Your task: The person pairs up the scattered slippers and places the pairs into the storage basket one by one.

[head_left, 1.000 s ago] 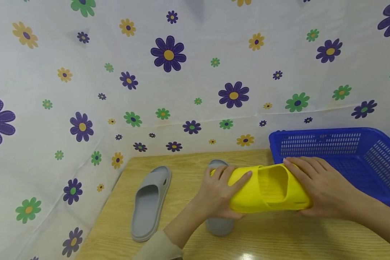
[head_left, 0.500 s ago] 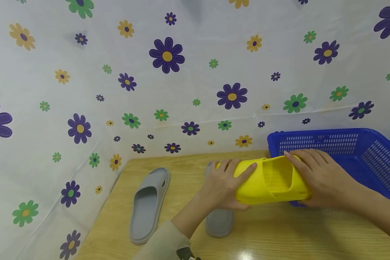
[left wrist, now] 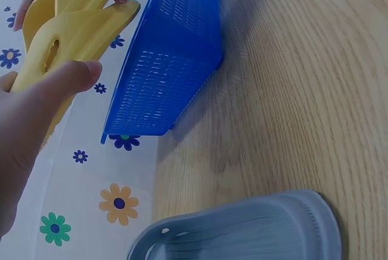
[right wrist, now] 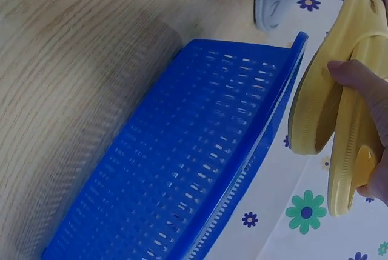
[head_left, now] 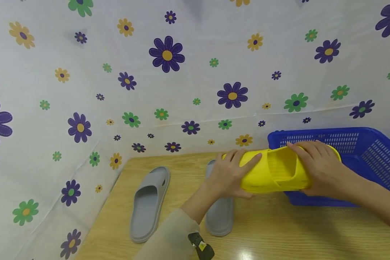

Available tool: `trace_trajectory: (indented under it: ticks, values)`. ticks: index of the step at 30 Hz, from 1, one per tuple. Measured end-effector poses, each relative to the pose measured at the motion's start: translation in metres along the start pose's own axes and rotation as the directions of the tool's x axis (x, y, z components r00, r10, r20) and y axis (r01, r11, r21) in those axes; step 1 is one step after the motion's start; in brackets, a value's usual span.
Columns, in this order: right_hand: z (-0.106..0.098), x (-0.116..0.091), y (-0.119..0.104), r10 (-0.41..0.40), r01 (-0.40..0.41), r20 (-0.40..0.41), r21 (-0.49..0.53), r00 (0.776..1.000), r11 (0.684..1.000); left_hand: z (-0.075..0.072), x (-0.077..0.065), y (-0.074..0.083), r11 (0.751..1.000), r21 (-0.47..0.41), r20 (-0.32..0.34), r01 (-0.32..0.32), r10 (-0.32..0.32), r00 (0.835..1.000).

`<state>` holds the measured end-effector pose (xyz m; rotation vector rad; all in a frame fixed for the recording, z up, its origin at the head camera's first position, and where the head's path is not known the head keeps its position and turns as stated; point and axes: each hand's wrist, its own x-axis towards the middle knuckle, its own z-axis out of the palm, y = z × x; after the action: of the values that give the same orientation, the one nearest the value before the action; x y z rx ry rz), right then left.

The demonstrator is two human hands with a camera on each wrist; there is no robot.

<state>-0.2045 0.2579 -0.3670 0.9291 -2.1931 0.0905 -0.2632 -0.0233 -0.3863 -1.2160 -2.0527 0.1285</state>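
Observation:
A pair of yellow slippers [head_left: 258, 173], fitted into each other, is held off the table between both hands. My left hand [head_left: 229, 175] grips the left end, its thumb lying along the side. At the other end my right hand [head_left: 325, 171] grips the pair, which overlaps the front of the blue basket [head_left: 354, 130] in the head view. From the right wrist, the two soles of the slippers [right wrist: 321, 96] show with a gap between them, and the right thumb presses on one. The left wrist view has the slippers [left wrist: 79, 36] beside the basket, above its rim.
One grey slipper [head_left: 146, 213] lies on the left of the wooden table [head_left: 266, 234]. Another grey slipper [head_left: 219, 218] lies mid-table, partly hidden behind the left hand. A flowered white cloth [head_left: 195, 72] rises behind and at the left.
Both hands have carried the yellow slippers up and to the right, over the near side of the basket in the head view. More of the mid-table grey slipper shows. The basket stays put.

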Motion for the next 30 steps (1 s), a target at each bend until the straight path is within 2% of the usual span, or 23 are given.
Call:
trace_trajectory:
  ticks: [5, 12, 20, 26, 30]
  values:
    - [0.002, -0.003, 0.009, 0.016, -0.016, -0.004, 0.029, 1.0, 0.999, 0.003, 0.008, 0.0, 1.0, -0.016, 0.028, 0.008, -0.008, 1.0]
    - [0.003, -0.01, 0.021, -0.013, 0.014, -0.025, 0.035, 1.0, 0.999, 0.005, 0.019, 0.002, 0.998, -0.065, 0.073, 0.014, -0.01, 0.997]
    - [0.005, -0.016, 0.032, -0.035, 0.037, -0.039, 0.053, 0.999, 0.998, 0.011, 0.026, 0.004, 0.997, -0.068, 0.113, 0.021, -0.014, 0.994]
    - [0.006, -0.019, 0.037, -0.027, 0.031, -0.076, 0.045, 0.997, 0.999, 0.014, 0.031, 0.007, 0.998, -0.057, 0.155, 0.026, -0.017, 0.988]
    - [0.004, -0.021, 0.041, -0.041, 0.044, -0.103, 0.03, 0.994, 0.999, 0.015, 0.035, 0.01, 0.996, -0.082, 0.164, 0.037, -0.023, 0.986]
